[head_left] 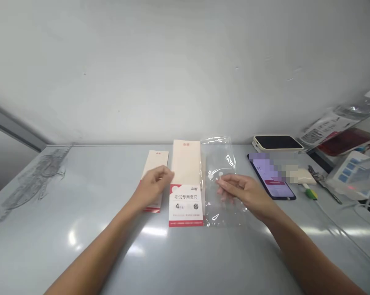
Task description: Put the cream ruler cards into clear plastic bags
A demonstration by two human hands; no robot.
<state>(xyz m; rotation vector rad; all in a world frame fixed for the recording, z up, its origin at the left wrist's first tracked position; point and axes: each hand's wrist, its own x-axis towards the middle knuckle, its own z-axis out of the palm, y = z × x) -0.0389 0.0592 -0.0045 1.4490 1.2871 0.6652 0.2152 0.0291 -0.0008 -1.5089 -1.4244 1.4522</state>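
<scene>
My left hand (pixel 152 187) is closed in a pinch at the left edge of a tall cream-and-white printed card (pixel 186 164) with a red stripe along its bottom. Under that hand lies a similar card (pixel 156 157), partly covered by the fingers. Another card's edge shows behind the tall card's right side. My right hand (pixel 242 190) pinches a clear plastic bag (pixel 217 205) between thumb and fingers. The bag stretches beside the tall card, its left edge meeting or overlapping the card; no contents show in it.
Clear plastic rulers (pixel 37 180) with dark markings lie at the far left. To the right are a lit phone (pixel 272 180), a pale case with a dark face (pixel 277 142), keys (pixel 325 186), a cable (pixel 335 225) and a clear bottle (pixel 341 116). A grey wall (pixel 172 73) rises behind the table.
</scene>
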